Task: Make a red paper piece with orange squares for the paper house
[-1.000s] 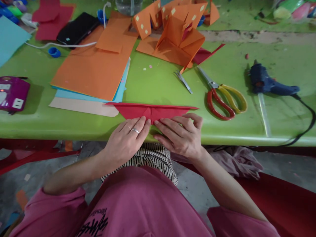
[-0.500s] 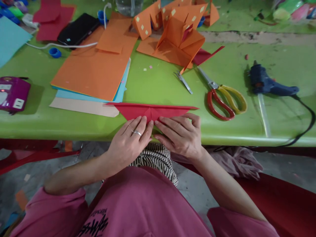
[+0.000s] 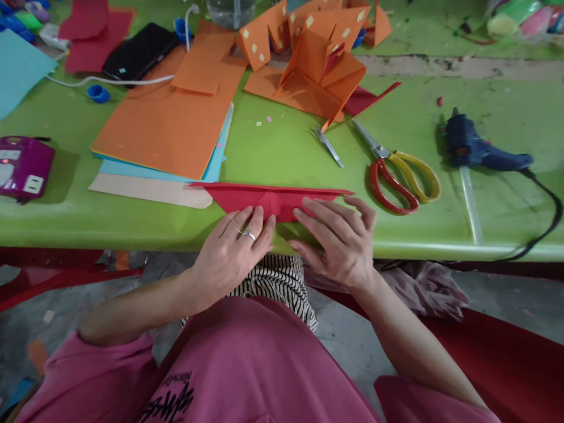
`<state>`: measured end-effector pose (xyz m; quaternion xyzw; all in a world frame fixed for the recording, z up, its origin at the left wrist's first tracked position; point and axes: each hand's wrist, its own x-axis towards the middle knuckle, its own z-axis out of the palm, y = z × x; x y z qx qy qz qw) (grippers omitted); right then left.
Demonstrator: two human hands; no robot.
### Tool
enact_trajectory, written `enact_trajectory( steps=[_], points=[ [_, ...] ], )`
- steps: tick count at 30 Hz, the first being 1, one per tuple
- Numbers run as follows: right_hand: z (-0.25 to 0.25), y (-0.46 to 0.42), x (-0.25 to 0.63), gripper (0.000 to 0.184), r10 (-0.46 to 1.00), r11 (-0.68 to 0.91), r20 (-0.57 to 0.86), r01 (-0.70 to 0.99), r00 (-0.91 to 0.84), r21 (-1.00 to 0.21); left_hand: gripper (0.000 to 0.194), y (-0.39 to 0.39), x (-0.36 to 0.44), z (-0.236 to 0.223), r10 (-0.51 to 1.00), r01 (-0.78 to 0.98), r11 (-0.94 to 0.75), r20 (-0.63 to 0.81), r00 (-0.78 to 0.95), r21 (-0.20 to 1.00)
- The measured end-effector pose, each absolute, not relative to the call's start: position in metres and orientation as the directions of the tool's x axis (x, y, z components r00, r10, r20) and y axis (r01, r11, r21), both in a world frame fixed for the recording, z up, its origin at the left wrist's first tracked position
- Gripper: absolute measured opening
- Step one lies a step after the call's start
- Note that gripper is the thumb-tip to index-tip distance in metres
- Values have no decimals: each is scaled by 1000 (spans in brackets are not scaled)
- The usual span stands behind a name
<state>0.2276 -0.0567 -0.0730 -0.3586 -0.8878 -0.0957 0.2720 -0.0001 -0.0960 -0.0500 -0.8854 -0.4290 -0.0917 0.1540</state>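
A folded sheet of red paper (image 3: 273, 200) lies flat near the front edge of the green table, its long straight side facing away from me. My left hand (image 3: 231, 252), with a silver ring on one finger, presses stretched fingertips on the near left part of the paper. My right hand (image 3: 337, 241) is spread over the paper's right part, with the thumb apart from the other fingers; whether all its fingertips touch the paper I cannot tell. The paper's near edge is partly hidden under both hands.
Scissors (image 3: 382, 154) with red and yellow handles and small metal clippers (image 3: 329, 148) lie beyond my right hand. A blue glue gun (image 3: 480, 147) stands at the right. Orange sheets (image 3: 163, 129), folded orange paper (image 3: 312, 76), a black phone (image 3: 141, 51) and a purple box (image 3: 25, 167) are farther off.
My right hand has slid to the right along the red paper, away from the left hand, and its fingers have spread. My left hand has hardly moved.
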Motion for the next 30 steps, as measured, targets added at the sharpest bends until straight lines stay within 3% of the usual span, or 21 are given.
enact_trajectory(
  steps=[8, 20, 24, 30],
  points=[
    [-74, -69, 210, 47, 569, 712, 546, 701, -614, 46, 34, -95, -1, -53, 705, 776, -589, 327, 630, -226],
    [-81, -78, 249, 50, 675, 594, 559, 804, -481, -25, 34, -96, 0, -53, 715, 793, -576, 346, 607, -199],
    [-73, -75, 222, 55, 663, 659, 532, 747, -526, -82, 36, -95, -7, -60, 724, 800, -592, 372, 581, -99],
    [-74, -65, 196, 34, 665, 696, 458, 711, -589, -97, 31, -85, -17, -64, 791, 855, -504, 463, 399, 124]
  ],
)
